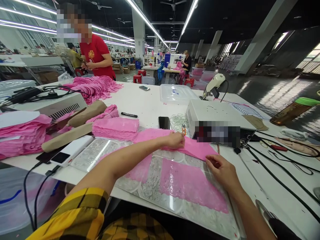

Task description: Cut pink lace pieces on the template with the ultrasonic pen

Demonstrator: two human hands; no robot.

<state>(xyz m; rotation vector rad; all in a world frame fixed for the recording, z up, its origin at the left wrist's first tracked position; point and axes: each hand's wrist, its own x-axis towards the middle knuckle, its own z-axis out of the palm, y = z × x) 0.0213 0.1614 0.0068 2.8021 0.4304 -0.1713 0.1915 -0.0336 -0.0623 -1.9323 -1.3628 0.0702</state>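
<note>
My left hand (176, 140), its fingers curled, grips the pink fabric (197, 148) near its middle. At that fabric's right end my right hand (222, 170) pinches the corner between thumb and fingers. The fabric lies across the far edge of a clear plastic sheet (155, 170). Under or on this sheet are flat pink pieces (187, 183); I cannot tell which. A stack of pink fabric pieces (115, 127) sits to the left of my left hand. Orange-handled snips (184, 129) lie just beyond that hand.
A white machine box (217, 115) with cables stands at the right. Near it are a phone (164, 122) and tangled thread (179, 121). A power bank (72, 151), a marker (129, 115) and a pink pile (97, 86) lie leftward. A person in red (96, 55) stands across the table.
</note>
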